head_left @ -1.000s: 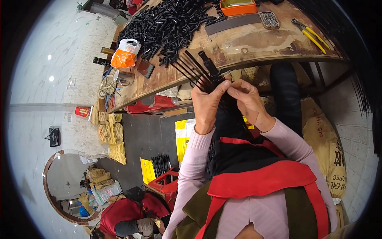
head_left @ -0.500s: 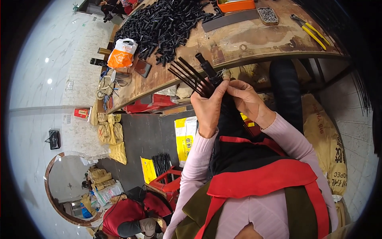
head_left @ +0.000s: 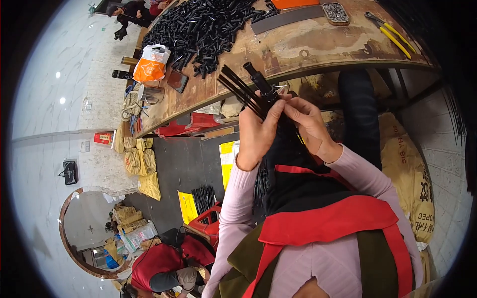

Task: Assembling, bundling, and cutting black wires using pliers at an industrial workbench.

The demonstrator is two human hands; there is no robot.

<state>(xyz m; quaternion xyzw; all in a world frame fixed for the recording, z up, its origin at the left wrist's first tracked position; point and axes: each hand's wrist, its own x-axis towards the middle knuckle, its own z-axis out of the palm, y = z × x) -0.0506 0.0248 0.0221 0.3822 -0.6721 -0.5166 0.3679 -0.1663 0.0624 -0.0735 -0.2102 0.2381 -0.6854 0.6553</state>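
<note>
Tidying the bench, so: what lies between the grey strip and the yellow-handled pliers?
In the head view, a small tray of grey bits.

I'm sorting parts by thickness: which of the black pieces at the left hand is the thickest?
The stepped black tube projecting beyond the left hand; the black rods to its left are all visibly thinner.

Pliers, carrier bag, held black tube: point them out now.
Pliers [head_left: 395, 42]: head view, on one yellow handle.
Carrier bag [head_left: 149, 70]: head view, on its orange part.
Held black tube [head_left: 261, 83]: head view, on its middle section.
</note>
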